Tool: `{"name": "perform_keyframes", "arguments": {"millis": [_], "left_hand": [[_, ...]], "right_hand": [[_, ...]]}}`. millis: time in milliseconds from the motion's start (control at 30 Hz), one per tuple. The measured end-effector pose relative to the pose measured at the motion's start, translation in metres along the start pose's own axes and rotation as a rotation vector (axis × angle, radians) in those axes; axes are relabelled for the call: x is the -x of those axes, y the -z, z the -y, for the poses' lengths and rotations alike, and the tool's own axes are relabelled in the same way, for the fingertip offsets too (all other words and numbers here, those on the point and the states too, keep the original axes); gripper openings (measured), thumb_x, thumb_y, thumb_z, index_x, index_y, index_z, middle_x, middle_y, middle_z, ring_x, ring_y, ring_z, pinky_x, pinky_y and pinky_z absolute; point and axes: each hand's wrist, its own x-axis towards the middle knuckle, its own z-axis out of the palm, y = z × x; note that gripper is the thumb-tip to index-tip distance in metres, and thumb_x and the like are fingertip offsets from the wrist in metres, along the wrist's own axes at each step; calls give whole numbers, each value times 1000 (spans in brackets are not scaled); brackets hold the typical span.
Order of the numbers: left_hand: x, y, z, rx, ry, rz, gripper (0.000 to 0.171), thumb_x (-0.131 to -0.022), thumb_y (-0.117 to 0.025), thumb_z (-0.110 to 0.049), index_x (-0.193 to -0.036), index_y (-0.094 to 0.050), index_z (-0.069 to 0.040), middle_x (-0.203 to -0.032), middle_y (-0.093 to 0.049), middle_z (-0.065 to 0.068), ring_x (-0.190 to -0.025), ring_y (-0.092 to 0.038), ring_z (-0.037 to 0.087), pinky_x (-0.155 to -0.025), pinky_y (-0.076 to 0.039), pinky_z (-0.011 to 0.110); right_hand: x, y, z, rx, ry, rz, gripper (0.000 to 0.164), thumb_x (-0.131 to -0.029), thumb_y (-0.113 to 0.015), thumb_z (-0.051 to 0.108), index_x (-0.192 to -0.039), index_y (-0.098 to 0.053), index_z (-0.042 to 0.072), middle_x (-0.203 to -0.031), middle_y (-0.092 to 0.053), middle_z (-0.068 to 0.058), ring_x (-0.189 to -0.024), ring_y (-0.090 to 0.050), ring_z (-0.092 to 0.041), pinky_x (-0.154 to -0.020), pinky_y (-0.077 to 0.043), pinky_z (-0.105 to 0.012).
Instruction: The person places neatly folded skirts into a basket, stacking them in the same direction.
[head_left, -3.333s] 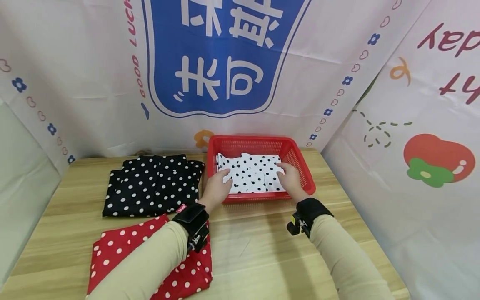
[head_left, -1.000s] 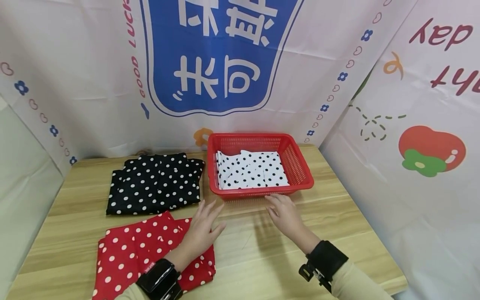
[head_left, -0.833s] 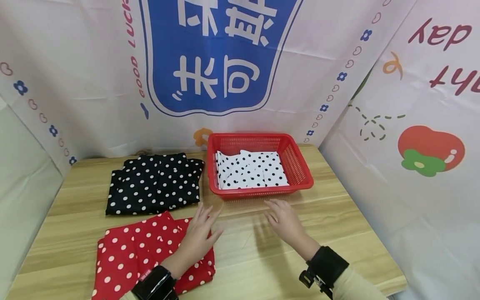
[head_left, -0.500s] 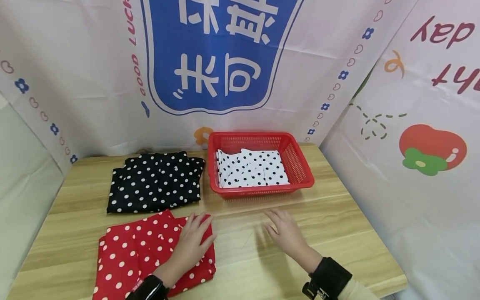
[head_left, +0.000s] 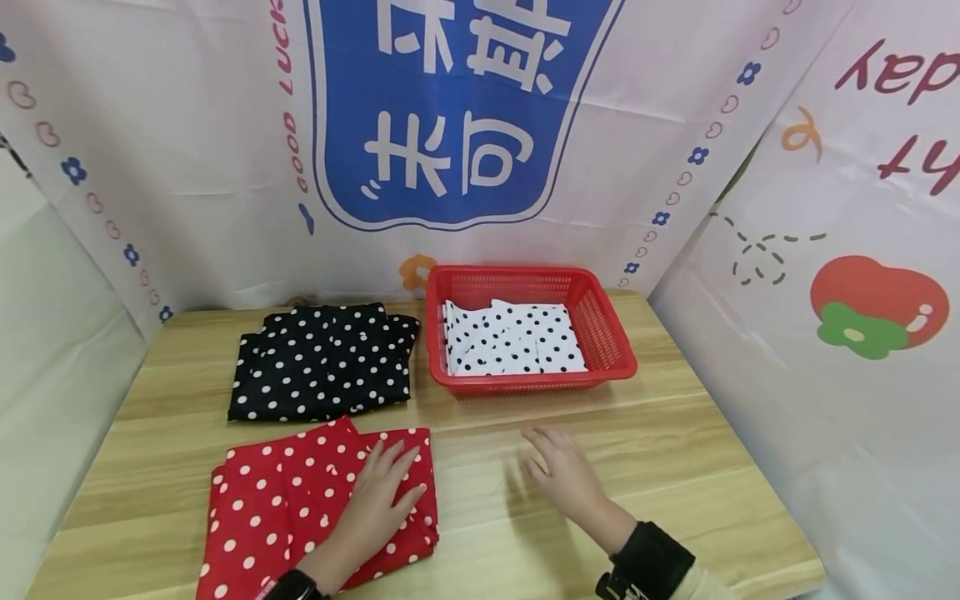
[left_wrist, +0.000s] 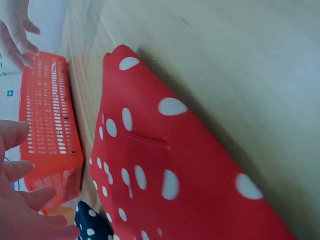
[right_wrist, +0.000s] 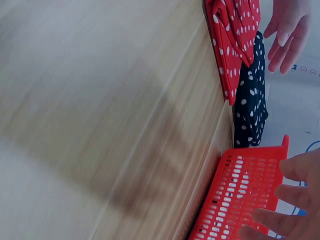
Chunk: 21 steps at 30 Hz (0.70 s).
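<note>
In the head view, my left hand (head_left: 375, 508) is over the right part of a folded red cloth with white polka dots (head_left: 258, 500). Its fingers are spread and hold nothing; in the left wrist view they show apart from the cloth (left_wrist: 145, 165). My right hand (head_left: 566, 475) hovers above the bare wood in front of the red basket (head_left: 532, 383), fingers relaxed and gripping nothing, its shadow on the table beneath. Inside that basket lies a folded white cloth with black dots (head_left: 517, 337). A folded black cloth with white dots (head_left: 322, 362) is left of the basket, behind the red one.
Everything rests on a light wooden table (head_left: 660, 467). A printed white curtain (head_left: 225, 167) hangs right behind the basket and black cloth. More white sheeting (head_left: 787, 333) closes off the right side, and a pale panel (head_left: 60, 375) the left.
Both hands have let go of the white cloth, left the basket and drawn back toward the front. The left has come over the red cloth. The view has swung slightly left.
</note>
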Motion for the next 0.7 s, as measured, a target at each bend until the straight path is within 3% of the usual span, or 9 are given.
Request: {"name": "perform_keyframes", "arguments": {"millis": [300, 567, 700], "left_hand": [[12, 10, 20, 29, 60, -28, 72, -79, -79, -15, -141, -46, 0, -144, -38, 24, -137, -20, 49, -96, -36, 70], [20, 21, 32, 49, 86, -54, 69, -83, -76, -14, -142, -44, 2, -144, -36, 25, -137, -17, 49, -94, -40, 68], [24, 29, 42, 45, 108, -60, 68, -84, -74, -14, -142, -42, 4, -144, -34, 27, -136, -16, 50, -96, -37, 69]], "right_hand": [[-3, -17, 17, -28, 36, 48, 33, -89, -68, 9, -119, -64, -3, -122, -60, -23, -114, -55, -40, -100, -41, -53], [-6, -25, 24, -41, 87, -16, 31, -85, -71, 7, -114, -66, -3, -116, -62, -21, -108, -58, -39, -94, -45, -53], [-9, -29, 28, -78, 98, -1, 30, -85, -71, 6, -114, -66, -3, -115, -62, -21, -107, -57, -39, -93, -45, -53]]}}
